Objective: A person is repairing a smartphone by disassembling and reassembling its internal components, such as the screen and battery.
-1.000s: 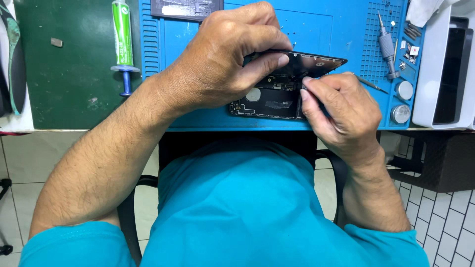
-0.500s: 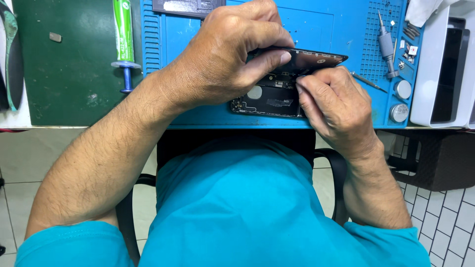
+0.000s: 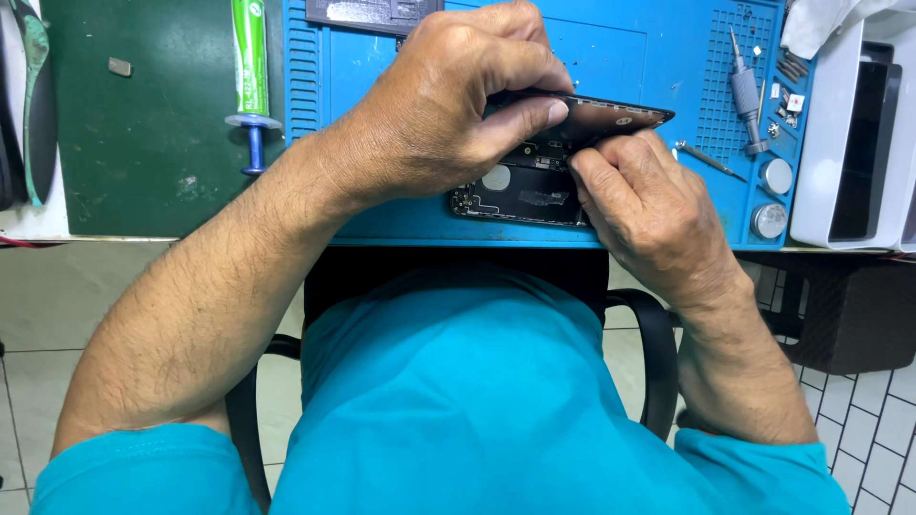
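Presently, on the blue repair mat (image 3: 649,57) — left hand (image 3: 448,105) pinching the lifted dark screen panel (image 3: 611,119) by its edge, right hand (image 3: 649,205) with fingertips pressed together inside the opened phone body (image 3: 520,191) lying at the mat's near edge — small screws (image 3: 787,103) in the mat's tray slots, green syringe tube (image 3: 251,57) alongside.

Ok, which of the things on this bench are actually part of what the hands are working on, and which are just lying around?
In use:
- opened phone body, lying on the blue mat
- lifted phone screen, held up by the left hand
- right hand, fingertips at the phone's inside

Lying about:
- green syringe tube
- screwdriver
- two round metal caps
- white tray
- green mat
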